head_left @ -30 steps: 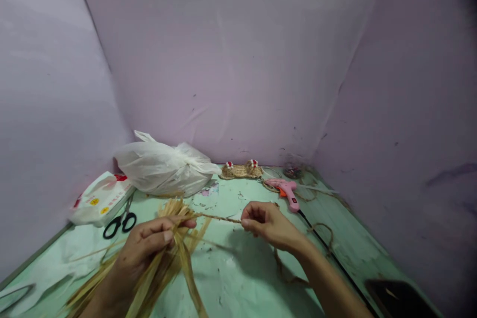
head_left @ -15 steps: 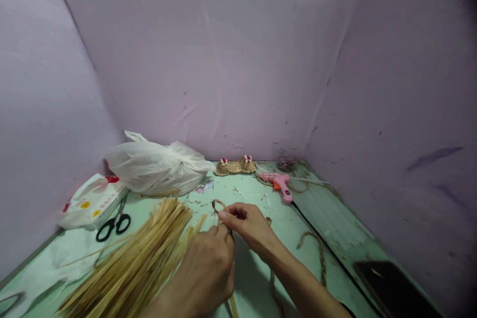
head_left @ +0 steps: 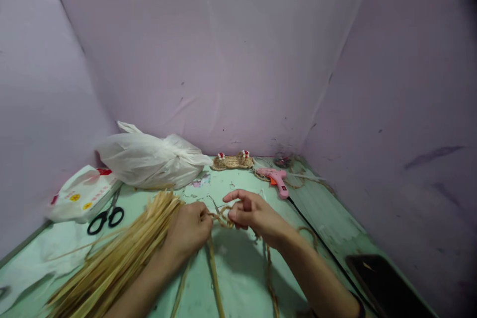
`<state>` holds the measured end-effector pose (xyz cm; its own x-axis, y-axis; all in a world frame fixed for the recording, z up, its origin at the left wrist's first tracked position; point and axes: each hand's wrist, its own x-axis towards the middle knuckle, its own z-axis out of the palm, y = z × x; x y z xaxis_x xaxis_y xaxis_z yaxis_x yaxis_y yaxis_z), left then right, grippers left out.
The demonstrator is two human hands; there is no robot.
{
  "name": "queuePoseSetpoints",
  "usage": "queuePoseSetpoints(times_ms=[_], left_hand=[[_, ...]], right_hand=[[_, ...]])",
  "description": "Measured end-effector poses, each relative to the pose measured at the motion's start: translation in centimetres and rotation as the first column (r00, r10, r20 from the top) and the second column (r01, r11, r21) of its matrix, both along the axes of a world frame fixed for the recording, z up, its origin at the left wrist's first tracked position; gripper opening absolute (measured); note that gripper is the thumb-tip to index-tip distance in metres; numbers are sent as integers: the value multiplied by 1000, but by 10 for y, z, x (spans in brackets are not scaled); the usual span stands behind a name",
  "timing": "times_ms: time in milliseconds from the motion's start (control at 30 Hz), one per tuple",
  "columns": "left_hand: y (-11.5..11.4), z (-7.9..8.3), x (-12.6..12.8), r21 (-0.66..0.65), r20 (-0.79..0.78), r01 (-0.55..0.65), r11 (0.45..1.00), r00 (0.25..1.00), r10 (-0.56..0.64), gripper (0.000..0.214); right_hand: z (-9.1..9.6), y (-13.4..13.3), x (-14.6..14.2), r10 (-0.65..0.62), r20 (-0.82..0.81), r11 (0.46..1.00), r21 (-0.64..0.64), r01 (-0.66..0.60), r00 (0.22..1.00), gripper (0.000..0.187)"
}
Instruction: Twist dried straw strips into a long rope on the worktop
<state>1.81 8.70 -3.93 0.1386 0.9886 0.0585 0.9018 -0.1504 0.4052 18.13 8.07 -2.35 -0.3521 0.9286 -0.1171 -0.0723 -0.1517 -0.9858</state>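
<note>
Between my hands runs a twisted straw cord [head_left: 222,219], bent into a small loop. My left hand [head_left: 191,224] pinches one end of it, knuckles up, over the right edge of the straw bundle [head_left: 122,263]. My right hand [head_left: 251,214] holds the loop's other side between thumb and curled fingers, with the index finger reaching out to the left. Loose straw strands [head_left: 214,276] hang below the cord toward the front of the table. A length of braided cord [head_left: 271,283] trails beneath my right wrist.
A white plastic bag [head_left: 152,161], a tissue pack [head_left: 84,196] and black-handled scissors [head_left: 106,219] lie left. Small woven straw slippers [head_left: 233,162] stand at the back wall. Right of them are a pink glue gun [head_left: 278,179] with its black cable and a phone [head_left: 387,285].
My hands have moved apart, the left going leftward and up. The cord, mostly hidden before, now stretches between them with its loop lower. My right index finger has lifted and straightened.
</note>
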Motion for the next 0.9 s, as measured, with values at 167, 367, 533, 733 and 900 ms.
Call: queuePoseSetpoints(times_ms=[167,367,533,733,900], left_hand=[[-1,-15,4,192,238,-105,976,970,57,20],[-1,-24,6,270,409,-253,929,904,127,20],[-3,-21,9,254,512,-265,930,853,103,19],[-6,-26,15,291,558,-296,910,825,90,17],[-7,-23,15,242,399,-202,949,912,92,19]], right_hand=[[-25,-3,-26,-13,-68,997,-76,8,998,28],[-29,-4,-34,-318,234,941,197,275,919,9],[-27,-7,-31,-295,333,940,267,211,896,15],[-21,-9,-31,-4,55,1000,-20,5,998,21],[-19,-3,-24,-207,101,973,-80,216,973,8]])
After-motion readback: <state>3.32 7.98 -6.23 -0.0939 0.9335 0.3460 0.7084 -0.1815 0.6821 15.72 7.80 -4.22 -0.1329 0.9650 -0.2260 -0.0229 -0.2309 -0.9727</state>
